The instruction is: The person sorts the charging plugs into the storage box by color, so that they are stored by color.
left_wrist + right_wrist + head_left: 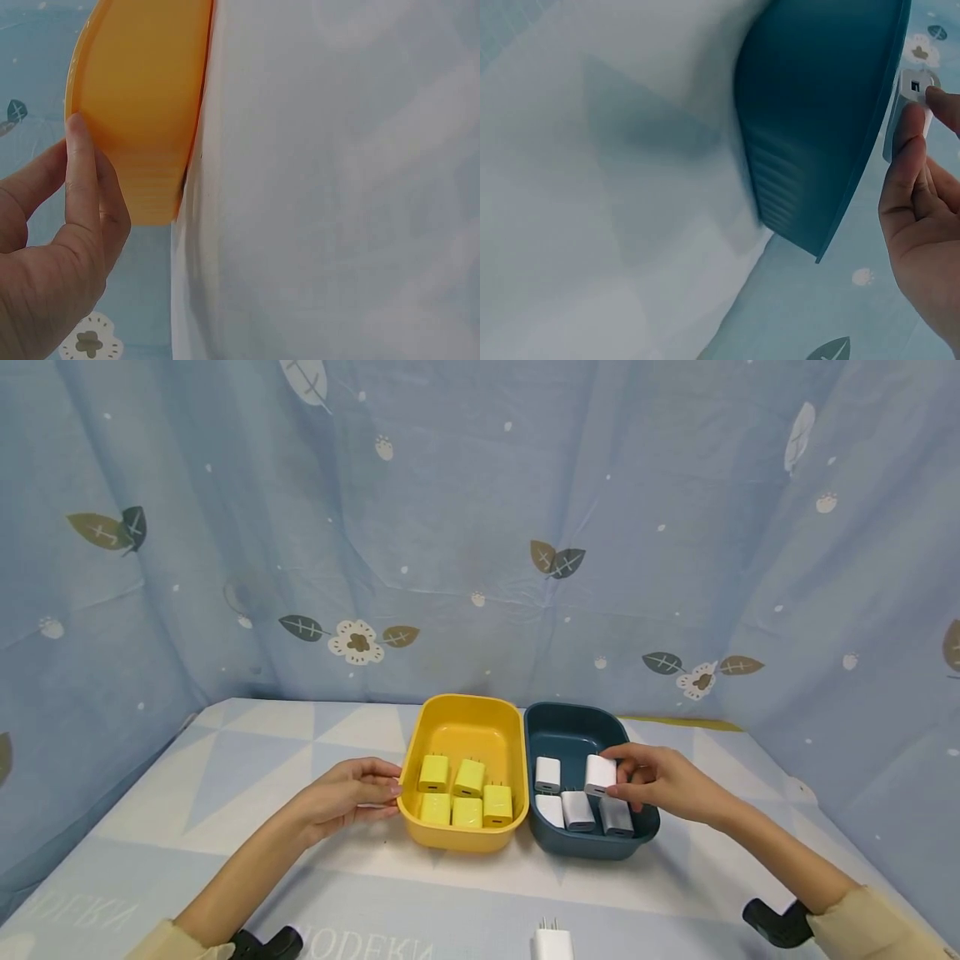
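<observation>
My left hand point(352, 797) touches the left rim of a yellow plastic bin point(480, 710) with its fingertips. In the left wrist view, the fingers point(81, 172) meet the bin's outer wall. Several yellow charger plugs point(434, 773) lie in the near half of that bin. My right hand point(667, 781) pinches a white charger plug point(600, 774) between thumb and fingers, above a dark blue bin point(573, 714). The right wrist view shows a port in the end of the plug point(913, 88). Several white charger plugs point(577, 811) lie in the blue bin, one greyish in shadow.
Another white charger plug point(552, 943) lies near the front edge of the view, prongs pointing away. The two bins stand side by side on a patterned cloth point(262, 777). A blue printed curtain point(465, 527) hangs behind the table.
</observation>
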`<state>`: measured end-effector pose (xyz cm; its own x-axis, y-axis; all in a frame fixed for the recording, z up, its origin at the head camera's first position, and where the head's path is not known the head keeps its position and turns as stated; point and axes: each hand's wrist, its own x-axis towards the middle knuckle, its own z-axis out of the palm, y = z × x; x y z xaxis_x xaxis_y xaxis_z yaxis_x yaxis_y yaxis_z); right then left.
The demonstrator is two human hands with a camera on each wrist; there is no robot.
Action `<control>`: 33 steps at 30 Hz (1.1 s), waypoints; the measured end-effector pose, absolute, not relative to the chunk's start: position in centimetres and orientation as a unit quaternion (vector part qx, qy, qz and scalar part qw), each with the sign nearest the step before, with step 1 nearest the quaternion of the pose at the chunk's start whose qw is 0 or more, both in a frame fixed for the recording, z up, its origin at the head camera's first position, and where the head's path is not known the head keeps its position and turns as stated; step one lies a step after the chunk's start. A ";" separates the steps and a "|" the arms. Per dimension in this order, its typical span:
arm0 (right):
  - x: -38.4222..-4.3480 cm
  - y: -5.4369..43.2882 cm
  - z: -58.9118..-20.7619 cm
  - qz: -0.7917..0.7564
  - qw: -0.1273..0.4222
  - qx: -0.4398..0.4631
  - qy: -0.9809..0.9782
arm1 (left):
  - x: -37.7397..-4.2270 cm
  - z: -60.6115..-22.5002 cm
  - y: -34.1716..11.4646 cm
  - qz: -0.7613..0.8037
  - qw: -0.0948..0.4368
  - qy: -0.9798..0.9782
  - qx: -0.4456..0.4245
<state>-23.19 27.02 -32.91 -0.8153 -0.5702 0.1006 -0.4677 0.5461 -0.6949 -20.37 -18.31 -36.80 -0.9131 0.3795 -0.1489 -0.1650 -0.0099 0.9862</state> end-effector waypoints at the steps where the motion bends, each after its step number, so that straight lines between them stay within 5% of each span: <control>1: -23.4 27.0 -32.9 -0.370 0.068 -0.295 0.878 | -20.4 -36.8 -18.3 0.706 0.193 0.677 0.079; 33: -26.8 23.8 -34.4 -0.296 0.048 -0.246 0.922 | -20.5 -36.7 -18.4 0.706 0.199 0.675 0.076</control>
